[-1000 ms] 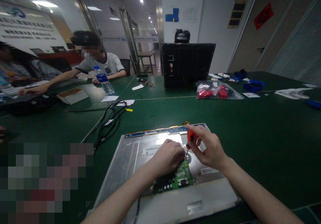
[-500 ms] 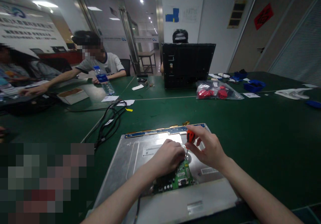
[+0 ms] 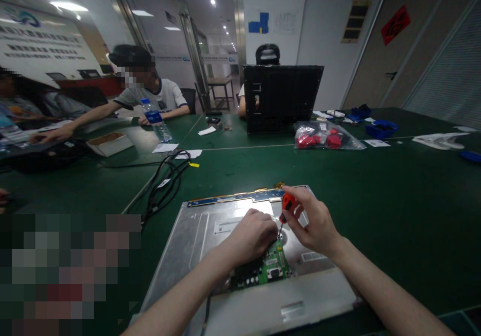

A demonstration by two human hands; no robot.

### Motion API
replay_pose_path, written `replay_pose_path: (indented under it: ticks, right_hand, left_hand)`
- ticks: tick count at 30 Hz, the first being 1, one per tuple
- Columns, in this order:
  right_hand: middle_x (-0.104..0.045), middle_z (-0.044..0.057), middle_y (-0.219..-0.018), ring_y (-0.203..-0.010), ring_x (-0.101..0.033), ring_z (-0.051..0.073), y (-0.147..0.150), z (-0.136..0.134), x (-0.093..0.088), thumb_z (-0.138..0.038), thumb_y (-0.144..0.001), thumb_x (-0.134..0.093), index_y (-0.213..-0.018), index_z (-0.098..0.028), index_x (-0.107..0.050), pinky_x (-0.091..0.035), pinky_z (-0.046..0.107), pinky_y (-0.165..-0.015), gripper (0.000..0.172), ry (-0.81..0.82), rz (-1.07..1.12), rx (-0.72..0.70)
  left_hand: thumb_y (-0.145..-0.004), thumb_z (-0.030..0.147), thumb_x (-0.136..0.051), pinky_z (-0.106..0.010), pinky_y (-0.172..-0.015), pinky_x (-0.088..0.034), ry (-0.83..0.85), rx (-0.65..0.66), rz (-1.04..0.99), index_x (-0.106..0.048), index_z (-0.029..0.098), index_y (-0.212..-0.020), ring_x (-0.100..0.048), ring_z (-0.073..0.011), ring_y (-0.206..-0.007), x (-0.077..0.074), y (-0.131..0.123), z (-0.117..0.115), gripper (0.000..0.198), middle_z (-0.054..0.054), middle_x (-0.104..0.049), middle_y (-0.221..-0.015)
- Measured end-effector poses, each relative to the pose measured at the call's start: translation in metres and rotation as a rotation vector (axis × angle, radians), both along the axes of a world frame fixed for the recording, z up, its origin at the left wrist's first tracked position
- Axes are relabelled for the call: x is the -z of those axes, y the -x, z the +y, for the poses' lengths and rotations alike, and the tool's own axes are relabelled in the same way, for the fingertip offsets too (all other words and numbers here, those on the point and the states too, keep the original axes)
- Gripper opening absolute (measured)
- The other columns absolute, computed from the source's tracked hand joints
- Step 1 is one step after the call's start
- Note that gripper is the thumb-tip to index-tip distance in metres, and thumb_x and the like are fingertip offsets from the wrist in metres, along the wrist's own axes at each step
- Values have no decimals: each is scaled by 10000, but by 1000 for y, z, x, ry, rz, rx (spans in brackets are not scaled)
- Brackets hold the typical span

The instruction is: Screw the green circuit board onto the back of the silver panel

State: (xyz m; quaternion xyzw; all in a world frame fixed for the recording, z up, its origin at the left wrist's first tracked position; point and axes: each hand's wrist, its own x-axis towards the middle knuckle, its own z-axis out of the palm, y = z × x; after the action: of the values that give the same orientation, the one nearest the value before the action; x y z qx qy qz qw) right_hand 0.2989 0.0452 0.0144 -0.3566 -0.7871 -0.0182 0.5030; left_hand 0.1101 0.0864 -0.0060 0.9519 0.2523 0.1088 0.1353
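My right hand [image 3: 313,220] pinches the red and black handle of a short screwdriver [image 3: 288,203]. The screwdriver leans slightly, and its tip points down at the far corner of a green circuit board [image 3: 276,261]. Beside the tip, my left hand [image 3: 255,233] rests over the board with its fingers curled; whatever they grip is hidden. Under both hands lies a flat silver metal display panel [image 3: 188,235] with a blue circuit strip [image 3: 233,199] along its far edge. A black cable runs from under my left forearm toward the near edge.
Coiled black cables [image 3: 165,185] lie left of the panel. Farther back are a water bottle [image 3: 156,120], an open carton [image 3: 108,144], a bag with red items [image 3: 325,138] and blue trays [image 3: 381,128]. A black monitor casing [image 3: 283,98] stands upright before a person; other people sit at left.
The screwdriver handle has tilted a little to the right, and the fingers of my right hand have shifted on it. My left hand and the panel stay in place.
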Motion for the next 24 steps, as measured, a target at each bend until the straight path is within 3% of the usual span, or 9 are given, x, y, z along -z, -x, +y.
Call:
replay_pose_path:
  ticks: [7, 13, 20, 24]
  right_hand:
    - [-604, 4, -882, -565, -528, 95, -1, 3, 2, -221, -961, -559, -1318, -240, -430, -490, 212, -471, 380, -29, -12, -6]
    - [-623, 23, -900, -601, -554, 112, -2, 2, 3, -265, -970, -544, -1340, -231, -424, -502, 226, -489, 391, -5, -26, -4]
    - [-629, 93, -1085, -749, -622, 146, -2, -1, 0, -164, -954, -467, -1380, -216, -418, -550, 248, -544, 432, 21, -1, -30]
    - [-616, 91, -1048, -721, -613, 143, -1, -2, -1, -137, -937, -472, -1352, -197, -440, -551, 248, -541, 420, 7, 12, 5]
  left_hand:
    - [-891, 97, -539, -338, -802, -425, 14, 9, -7, -680, 177, -865, -638, -201, -837, 3, 1, 1, 164, -52, -695, -863]
    - [-872, 100, -553, -338, -812, -431, 6, 9, 5, -672, 171, -852, -642, -204, -844, 5, 1, 2, 140, -55, -706, -877]
    - [-879, 99, -545, -323, -763, -413, -7, -5, 16, -657, 172, -789, -612, -182, -755, 0, 0, -1, 161, -34, -677, -788]
    - [-875, 100, -566, -323, -757, -407, -6, -9, 20, -659, 173, -787, -608, -181, -747, -1, 0, -1, 147, -28, -673, -778]
